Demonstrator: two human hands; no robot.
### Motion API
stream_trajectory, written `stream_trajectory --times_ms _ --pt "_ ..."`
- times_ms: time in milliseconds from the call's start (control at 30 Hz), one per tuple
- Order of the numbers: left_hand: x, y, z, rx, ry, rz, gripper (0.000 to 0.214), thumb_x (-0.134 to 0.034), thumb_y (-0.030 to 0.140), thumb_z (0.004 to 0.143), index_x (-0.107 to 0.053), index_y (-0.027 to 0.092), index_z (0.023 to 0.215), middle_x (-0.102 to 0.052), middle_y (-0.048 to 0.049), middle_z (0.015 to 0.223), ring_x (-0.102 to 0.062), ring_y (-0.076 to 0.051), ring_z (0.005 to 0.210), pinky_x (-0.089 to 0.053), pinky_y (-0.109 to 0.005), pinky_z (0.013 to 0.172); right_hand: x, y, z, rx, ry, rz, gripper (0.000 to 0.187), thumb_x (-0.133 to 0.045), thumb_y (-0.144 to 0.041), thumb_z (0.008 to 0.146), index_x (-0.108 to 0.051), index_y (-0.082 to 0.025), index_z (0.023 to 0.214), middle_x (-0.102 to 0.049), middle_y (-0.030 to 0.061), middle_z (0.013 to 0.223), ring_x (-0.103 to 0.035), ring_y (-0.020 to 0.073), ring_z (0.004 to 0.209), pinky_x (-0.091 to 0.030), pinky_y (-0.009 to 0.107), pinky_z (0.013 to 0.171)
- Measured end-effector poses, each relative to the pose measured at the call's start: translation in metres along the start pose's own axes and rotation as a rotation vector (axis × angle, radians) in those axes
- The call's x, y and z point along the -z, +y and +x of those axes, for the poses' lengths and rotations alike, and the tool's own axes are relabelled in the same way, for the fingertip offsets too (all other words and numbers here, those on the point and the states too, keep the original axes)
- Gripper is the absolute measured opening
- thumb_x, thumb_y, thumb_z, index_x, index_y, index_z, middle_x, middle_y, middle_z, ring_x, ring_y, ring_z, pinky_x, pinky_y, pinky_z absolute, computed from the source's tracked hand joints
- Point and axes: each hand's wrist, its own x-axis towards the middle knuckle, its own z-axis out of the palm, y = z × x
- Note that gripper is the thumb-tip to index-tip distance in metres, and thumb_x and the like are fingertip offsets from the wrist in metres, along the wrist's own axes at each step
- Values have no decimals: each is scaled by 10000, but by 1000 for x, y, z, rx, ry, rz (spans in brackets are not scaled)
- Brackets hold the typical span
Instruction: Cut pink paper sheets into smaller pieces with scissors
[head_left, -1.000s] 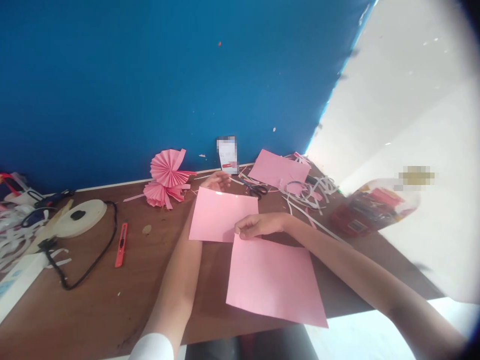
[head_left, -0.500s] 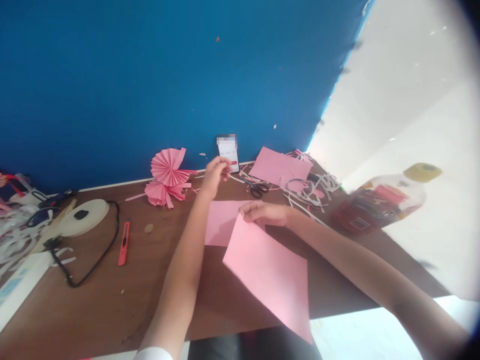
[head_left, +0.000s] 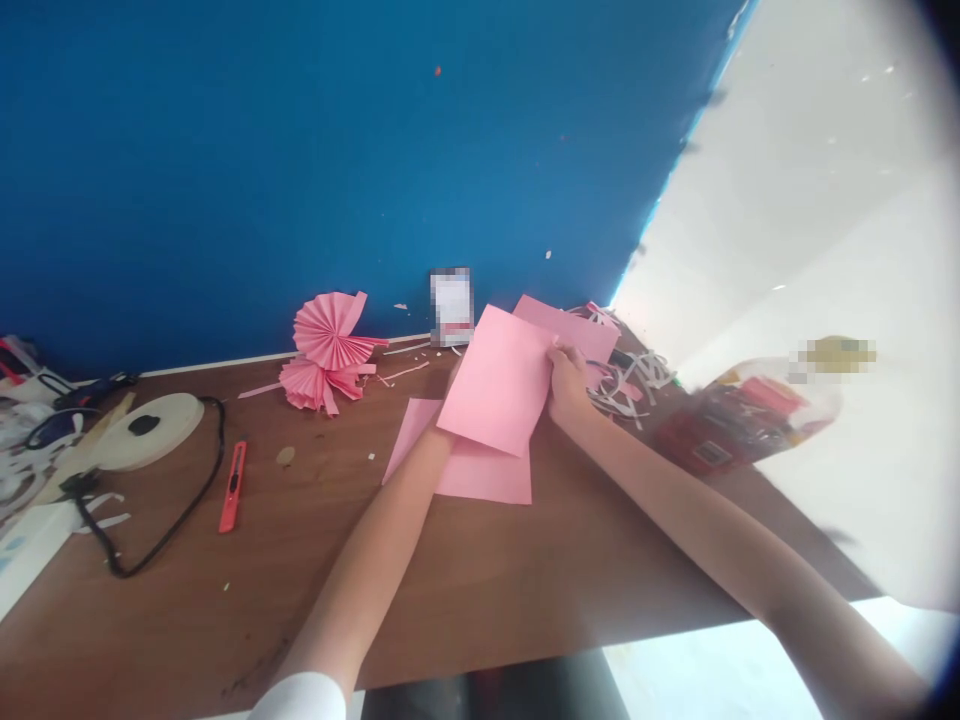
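Observation:
My right hand [head_left: 568, 384] pinches the right edge of a pink paper sheet [head_left: 495, 380], which is raised and tilted above the table. My left hand [head_left: 453, 376] is mostly behind that sheet's left side; its fingers are hidden, so I cannot tell whether they grip it. Beneath lies a second pink sheet [head_left: 491, 480], flat on the wood, with my left forearm crossing its left part. Behind the raised sheet, another pink sheet [head_left: 577, 328] rests at the back beside curled white paper strips [head_left: 626, 385].
Two pink folded-paper fans [head_left: 334, 330] stand near the blue wall, left of a blurred phone [head_left: 451, 305]. A red box cutter [head_left: 233, 488], a black cable [head_left: 176, 525] and a cream disc [head_left: 161, 430] lie on the left. A yellow-capped plastic container [head_left: 750, 410] is at right.
The held pink sheet has gone up and away from me, from hanging near the table's front edge. My left hand has moved behind it. The sheet now covers where the scissors were visible.

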Motion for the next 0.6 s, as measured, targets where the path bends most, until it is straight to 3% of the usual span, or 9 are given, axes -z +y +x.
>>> stream_trajectory --times_ms 33,100,200,267,467,600 --pt "0 0 6 -35 28 -101 409 -334 147 915 -687 61 726 -482 40 444 -494 -100 478 -513 -415 772 0 1 1 -5 12 -6 129 -548 -277 716 -493 -237 826 -477 -37 730 -457 109 615 -377 207 487" --pt "0 -1 17 -93 78 -524 292 -460 210 893 -718 142 775 -579 -4 519 -650 -171 703 -522 -310 787 1 1 0 -22 -14 -5 102 -552 -274 724 -507 -234 806 -461 -39 693 -421 103 563 -332 208 439" --pt "1 -8 26 -67 48 -1367 289 -501 359 881 -707 171 957 -709 -57 856 -663 -210 937 -507 -324 859 0 1 -2 -59 -95 47 72 -572 -270 732 -527 -218 754 -454 -40 649 -395 97 519 -327 219 423" --pt "2 -14 28 -3 -13 -1680 335 -505 397 872 -673 188 1071 -697 -64 1030 -633 -230 1036 -491 -345 902 -2 1 -3 -98 -108 113 86 -592 -268 730 -529 -213 749 -473 -39 652 -423 98 529 -369 223 446" --pt "7 -16 24 -33 -28 -1834 436 -479 172 883 -513 270 1307 -550 -14 1336 -495 -182 1249 -407 -320 1027 0 -1 7 -129 -118 304 211 -623 -169 667 -512 -229 836 -549 -47 746 -525 102 620 -471 231 560" --pt "12 -7 21 10 -25 -1791 416 -454 384 911 -536 212 1280 -563 -73 1310 -487 -220 1255 -418 -351 1019 5 0 18 -98 -111 293 200 -601 -186 660 -453 -231 785 -534 -50 740 -539 107 659 -481 222 569"
